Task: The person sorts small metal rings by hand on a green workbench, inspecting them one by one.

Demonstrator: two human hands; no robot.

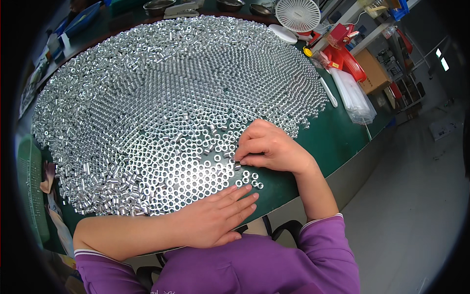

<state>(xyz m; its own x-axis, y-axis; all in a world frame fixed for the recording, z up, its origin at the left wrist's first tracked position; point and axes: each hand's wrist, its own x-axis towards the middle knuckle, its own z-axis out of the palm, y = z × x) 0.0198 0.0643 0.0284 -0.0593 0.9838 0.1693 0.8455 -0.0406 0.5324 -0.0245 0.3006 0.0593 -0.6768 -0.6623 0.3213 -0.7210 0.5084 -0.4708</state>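
Note:
A great mass of small silver metal sleeves [196, 174], short hollow cylinders, covers the green table. Many stand on end in close rows with their holes up; others lie on their sides. My left hand [215, 213] rests flat at the near edge of the mass, fingers stretched out and holding nothing. Just beyond its fingertips stands a small loose group of sleeves [246, 180]. My right hand [269, 147] is closed in a pinch at the right border of the rows, with a single metal sleeve [237, 166] at its fingertips.
A green perforated basket [30, 181] stands at the left edge. Along the far right are a white fan [297, 14], a red basket [350, 63], a cardboard box [373, 71] and clear plastic bags [351, 95]. Metal bowls [230, 5] stand at the back.

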